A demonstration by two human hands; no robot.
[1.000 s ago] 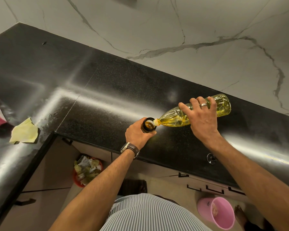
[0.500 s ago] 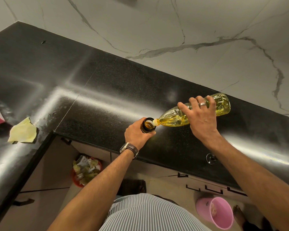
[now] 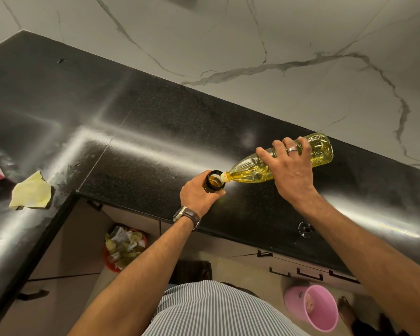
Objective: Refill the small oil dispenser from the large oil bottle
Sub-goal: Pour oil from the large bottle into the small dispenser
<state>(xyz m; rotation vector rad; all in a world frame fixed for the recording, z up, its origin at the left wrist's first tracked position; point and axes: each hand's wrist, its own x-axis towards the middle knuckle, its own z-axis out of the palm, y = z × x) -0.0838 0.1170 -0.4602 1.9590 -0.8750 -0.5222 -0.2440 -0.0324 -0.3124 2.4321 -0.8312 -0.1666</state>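
While oil ran: the large oil bottle (image 3: 250, 171) lay tipped almost level above the black countertop (image 3: 136, 132), its mouth at the rim of the small oil dispenser (image 3: 212, 182).
Left hand: the left hand (image 3: 200, 195) was wrapped round the dispenser's dark body, holding it upright near the counter's front edge.
Right hand: the right hand (image 3: 290, 169) was clamped over the bottle's middle from above, fingers curled across the far side, a ring (image 3: 292, 149) on one finger.
Progress: judging by the oil visible inside the opening, the refill seemed under way; how full the dispenser was could not be told.
Risk, overflow: the dark wall hid the level, so a late tip-back could send oil over the rim and onto the holding fingers.
Risk, miss: the two mouths were narrow and only just met; a small drift of either hand would likely put the stream on the counter.
Risk, surge: a soft bottle squeezed mid-body might gulp air and spurt.
Risk, slip: oil on glass would make the grip greasy.
Bottle: clear, thin, ribbed plastic, tapering to a neck, holding yellow oil.
Dispenser: round, dark amber or brown, glossy, wide-mouthed.
Counter: polished speckled stone with bright glare.
Wall: the wall (image 3: 228, 44) was smooth, pale, grey-veined marble.
Elsewhere: a crumpled yellow cloth (image 3: 30, 191) lay well apart to the left.
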